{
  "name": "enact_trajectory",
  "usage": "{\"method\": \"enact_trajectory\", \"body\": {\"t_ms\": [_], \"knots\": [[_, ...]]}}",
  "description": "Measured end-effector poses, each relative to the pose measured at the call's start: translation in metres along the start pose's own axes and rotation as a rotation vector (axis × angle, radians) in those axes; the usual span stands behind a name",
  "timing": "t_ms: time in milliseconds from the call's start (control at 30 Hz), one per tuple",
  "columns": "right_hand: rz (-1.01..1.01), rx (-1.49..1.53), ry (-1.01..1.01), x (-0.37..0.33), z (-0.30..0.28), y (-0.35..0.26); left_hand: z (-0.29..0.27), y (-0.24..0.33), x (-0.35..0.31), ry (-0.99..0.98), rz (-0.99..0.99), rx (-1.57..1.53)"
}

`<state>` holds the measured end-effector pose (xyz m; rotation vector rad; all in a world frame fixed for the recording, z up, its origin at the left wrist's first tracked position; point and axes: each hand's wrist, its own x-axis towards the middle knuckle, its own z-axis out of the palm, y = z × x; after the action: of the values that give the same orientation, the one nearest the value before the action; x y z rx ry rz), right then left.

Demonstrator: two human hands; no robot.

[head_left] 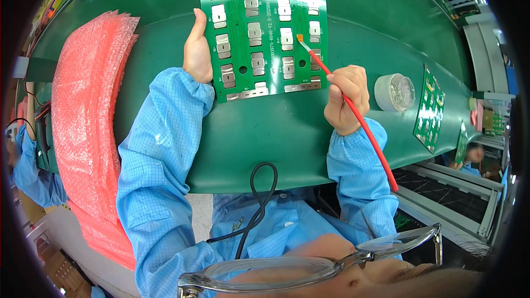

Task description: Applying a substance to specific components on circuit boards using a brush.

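A large green circuit board [265, 38] with rows of silver metal tabs is in front of me above the table. My left hand [197, 52] grips its left edge, the thumb showing and the other fingers hidden behind the board. In my right hand [348, 96] is a thin paintbrush [371, 132] with a red handle, pinched between thumb and fingers. Its orange-brown bristles are at the board's right half, beside a metal tab; whether they touch the surface I cannot tell. Two small yellow-and-white connectors are near the board's upper part.
A tall stack of pink bubble-wrap bags [91, 105] lies left on the green table [248, 154]. To the right stand a round white tub [395, 92] and another circuit board [430, 109]. A black cable [264, 187] loops at the front edge. Other people work at both sides.
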<state>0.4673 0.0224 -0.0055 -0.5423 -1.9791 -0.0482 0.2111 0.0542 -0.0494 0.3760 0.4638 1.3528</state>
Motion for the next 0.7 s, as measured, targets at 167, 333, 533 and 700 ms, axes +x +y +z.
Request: {"method": "enact_trajectory", "body": {"t_ms": [167, 333, 533, 700], "knots": [[-0.006, 0.015, 0.005, 0.000, 0.002, -0.001, 0.003, 0.001, -0.002, -0.016, -0.032, 0.013], [-0.002, 0.041, 0.001, 0.000, 0.002, -0.003, 0.004, 0.000, -0.004, -0.020, -0.043, -0.002], [-0.008, 0.040, -0.036, 0.000, -0.001, -0.006, 0.005, 0.001, -0.003, -0.035, -0.025, 0.016], [-0.072, -0.037, 0.094, -0.002, -0.010, -0.003, -0.001, 0.001, -0.003, -0.098, -0.017, -0.030]]}}
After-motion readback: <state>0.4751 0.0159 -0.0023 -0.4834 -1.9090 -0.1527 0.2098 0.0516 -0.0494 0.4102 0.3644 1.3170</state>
